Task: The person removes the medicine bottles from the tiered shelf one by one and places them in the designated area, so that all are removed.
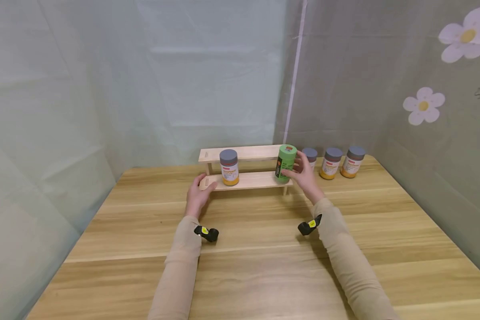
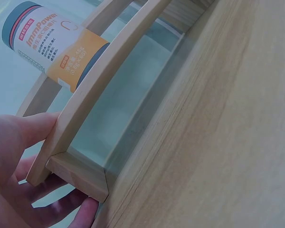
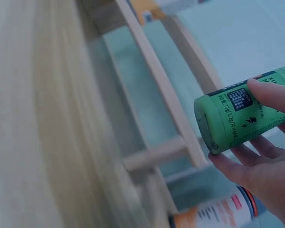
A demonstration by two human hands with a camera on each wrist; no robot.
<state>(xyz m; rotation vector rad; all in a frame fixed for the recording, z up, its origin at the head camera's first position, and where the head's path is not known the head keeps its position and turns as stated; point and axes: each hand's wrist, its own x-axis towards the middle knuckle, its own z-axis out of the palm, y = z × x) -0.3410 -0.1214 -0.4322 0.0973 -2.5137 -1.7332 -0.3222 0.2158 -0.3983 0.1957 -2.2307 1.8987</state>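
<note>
My right hand (image 1: 306, 178) grips a green supplement bottle (image 1: 282, 169) at the right end of a two-tier wooden rack (image 1: 256, 179). The thumb lies across the label and the other fingers go round the far side. Whether the bottle's base touches the lower tier, I cannot tell. At the rack's left end, my left hand (image 1: 198, 195) holds the lower tier, thumb (image 2: 38, 127) at the board and fingers round its end and leg. Just right of that hand, a white-and-orange bottle with a grey lid (image 1: 229, 170) stands upright on the lower tier.
Right of the rack, on the wood-grain table (image 1: 248, 266), stand more white-and-orange bottles: one partly behind my right hand (image 1: 310, 155), a second bottle (image 1: 331, 165) and a third bottle (image 1: 352, 164). A cloth curtain (image 1: 208, 80) hangs behind the table.
</note>
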